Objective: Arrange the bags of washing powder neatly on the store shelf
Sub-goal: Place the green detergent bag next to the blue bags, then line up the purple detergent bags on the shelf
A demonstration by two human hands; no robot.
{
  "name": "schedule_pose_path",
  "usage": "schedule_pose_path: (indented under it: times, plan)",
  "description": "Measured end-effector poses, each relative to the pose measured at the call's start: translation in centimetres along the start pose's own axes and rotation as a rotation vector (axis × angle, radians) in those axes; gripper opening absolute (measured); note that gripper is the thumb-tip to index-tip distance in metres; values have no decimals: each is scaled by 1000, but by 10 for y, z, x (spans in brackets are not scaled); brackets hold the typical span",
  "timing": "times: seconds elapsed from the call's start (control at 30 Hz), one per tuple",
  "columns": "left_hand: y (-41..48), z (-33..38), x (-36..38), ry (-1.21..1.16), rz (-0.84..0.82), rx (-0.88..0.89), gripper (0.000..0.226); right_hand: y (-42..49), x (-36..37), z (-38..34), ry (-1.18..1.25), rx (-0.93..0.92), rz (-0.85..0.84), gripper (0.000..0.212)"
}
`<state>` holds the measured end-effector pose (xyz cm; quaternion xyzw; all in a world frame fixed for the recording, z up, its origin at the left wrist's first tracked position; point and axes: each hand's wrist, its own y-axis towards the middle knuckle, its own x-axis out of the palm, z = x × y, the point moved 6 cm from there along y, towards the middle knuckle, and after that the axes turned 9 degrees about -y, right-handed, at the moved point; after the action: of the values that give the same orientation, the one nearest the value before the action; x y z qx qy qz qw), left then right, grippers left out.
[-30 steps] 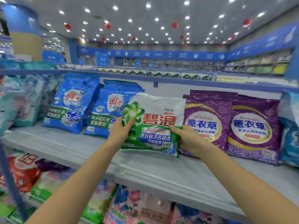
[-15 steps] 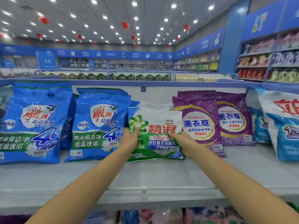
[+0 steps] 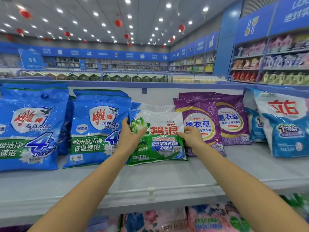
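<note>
So the green and white bag (image 3: 160, 139) of washing powder is sitting on the white shelf (image 3: 150, 180), bottom edge down on the board and leaning back a bit. It's slotted between a big blue bag (image 3: 97, 131) on its left and a purple bag (image 3: 199, 114) on its right, touching both as far as I can tell. Another bag of the same kind (image 3: 155, 107) pokes up right behind it.

Both hands are on it. The left hand (image 3: 131, 139) grips the left edge, thumb (image 3: 142, 131) laid across the front over the green logo and the other fingers wrapped round the back. The right hand (image 3: 192, 137) has its fingers curled onto the right edge, pinching it just in front of the purple bag.

Further left there's a second blue bag (image 3: 28, 131), further right a second purple one (image 3: 233, 119), then a white and blue bag (image 3: 284, 128) at the far right. Pink flowery bags (image 3: 167, 218) sit on the shelf below.
</note>
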<state>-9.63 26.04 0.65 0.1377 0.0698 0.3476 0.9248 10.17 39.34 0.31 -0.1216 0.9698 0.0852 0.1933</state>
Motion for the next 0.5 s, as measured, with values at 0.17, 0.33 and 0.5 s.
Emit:
schedule_pose_path:
  times: [0.17,0.33,0.5]
  plan:
    - [-5,2,-8,198,-45,91,95,1,-3,3,-54,-32,109,30]
    - [-24,25,-14,294,9,267,68,-4,-16,-3,-62,-118,164,30]
    - [-38,50,-30,183,64,283,23,-37,-58,-23,-69,-299,270,20]
